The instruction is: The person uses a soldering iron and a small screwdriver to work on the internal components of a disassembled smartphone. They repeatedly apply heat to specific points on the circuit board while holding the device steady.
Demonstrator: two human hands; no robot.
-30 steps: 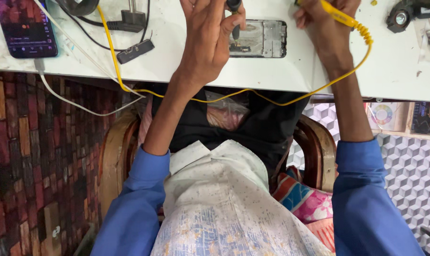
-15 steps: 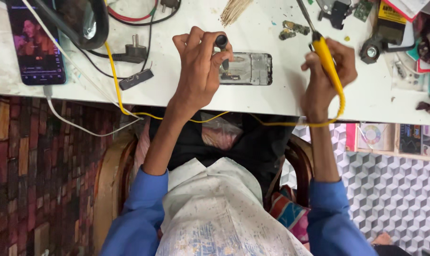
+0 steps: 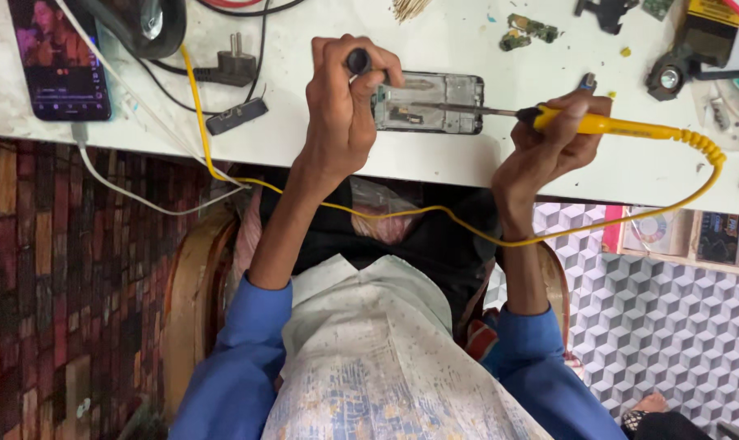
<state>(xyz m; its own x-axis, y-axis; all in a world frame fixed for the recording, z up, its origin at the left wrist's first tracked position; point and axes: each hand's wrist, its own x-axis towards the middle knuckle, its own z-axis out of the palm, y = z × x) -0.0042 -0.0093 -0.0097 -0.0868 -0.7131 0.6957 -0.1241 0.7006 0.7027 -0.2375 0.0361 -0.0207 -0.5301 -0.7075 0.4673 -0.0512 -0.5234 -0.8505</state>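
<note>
An opened phone (image 3: 434,104) lies on the white table (image 3: 467,159), its insides showing. My left hand (image 3: 346,106) is closed around a small dark-handled tool (image 3: 359,60) at the phone's left end. My right hand (image 3: 553,143) grips a yellow soldering iron (image 3: 606,124), held level, with its metal tip (image 3: 467,107) reaching left over the open phone. The iron's yellow cord (image 3: 434,213) loops down across my lap and back up onto the table at the left.
A lit phone (image 3: 59,57) lies at the table's far left with a white cable. A black plug (image 3: 235,65), a small black adapter (image 3: 237,115), circuit scraps (image 3: 528,28) and tools (image 3: 695,49) are scattered along the back. A wooden chair (image 3: 194,301) holds me.
The view has dropped lower, away from the table. My right hand has tipped the soldering iron from upright to level, bringing its tip over the open phone. My left hand stays at the phone.
</note>
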